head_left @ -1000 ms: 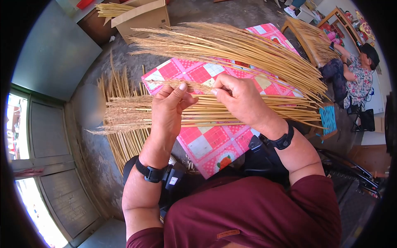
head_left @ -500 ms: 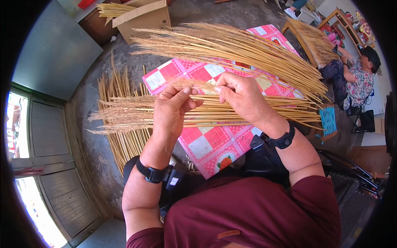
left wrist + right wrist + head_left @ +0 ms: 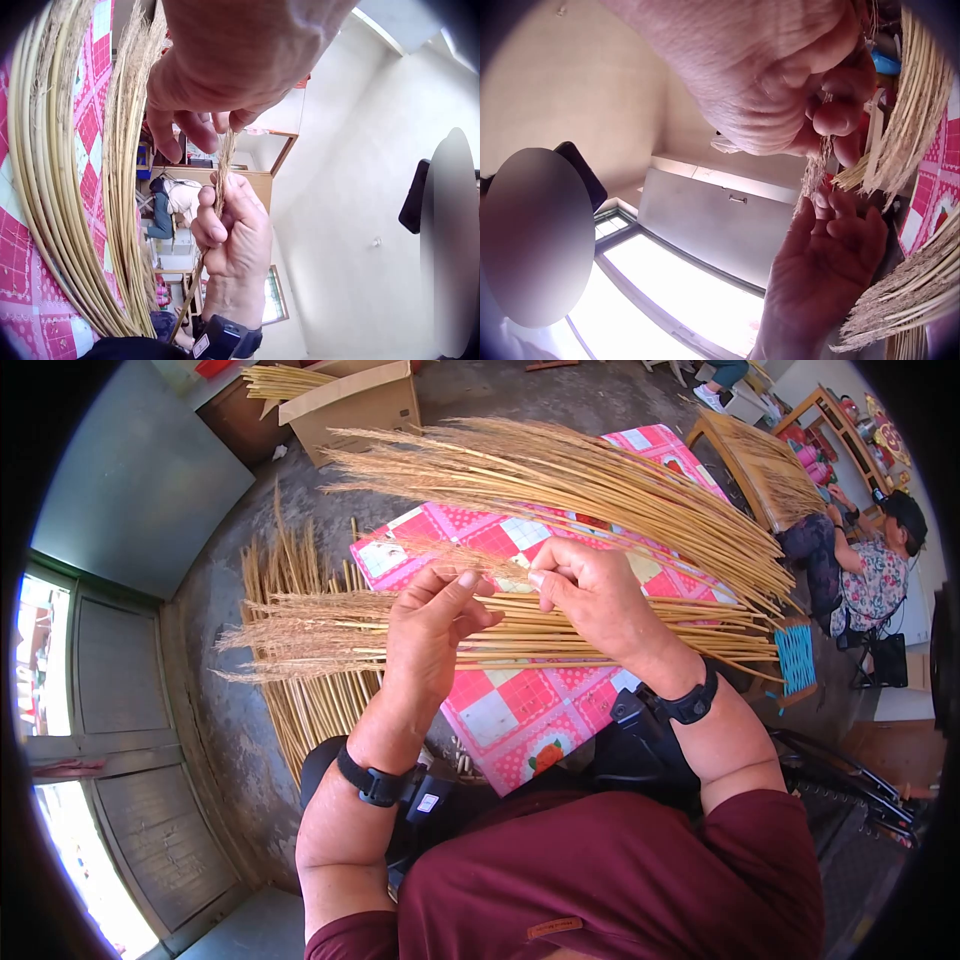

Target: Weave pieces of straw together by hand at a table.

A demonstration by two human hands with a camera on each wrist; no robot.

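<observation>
A single feathery reed head [image 3: 490,563] is stretched between the two hands above the table. The left hand [image 3: 430,625] pinches its plume between thumb and index finger, the other fingers loosely bent. To its right the right hand [image 3: 595,600] grips the same reed with curled fingers and thumb. In the left wrist view the reed head [image 3: 225,161] runs from the left hand [image 3: 247,52] to the right hand [image 3: 236,232]. The right wrist view shows the plume [image 3: 816,169] between the right hand [image 3: 780,82] and the left hand [image 3: 821,262].
A large reed bundle [image 3: 600,470] and a second bundle [image 3: 710,625] lie across the pink checked tablecloth [image 3: 510,710]. More reeds [image 3: 325,710] are on the floor at the left. A cardboard box [image 3: 350,410] stands behind; a seated person [image 3: 870,575] is at the right.
The left hand has shifted slightly to the right, closer to the right hand, still pinching the plume. The right hand has moved slightly right with its grip kept.
</observation>
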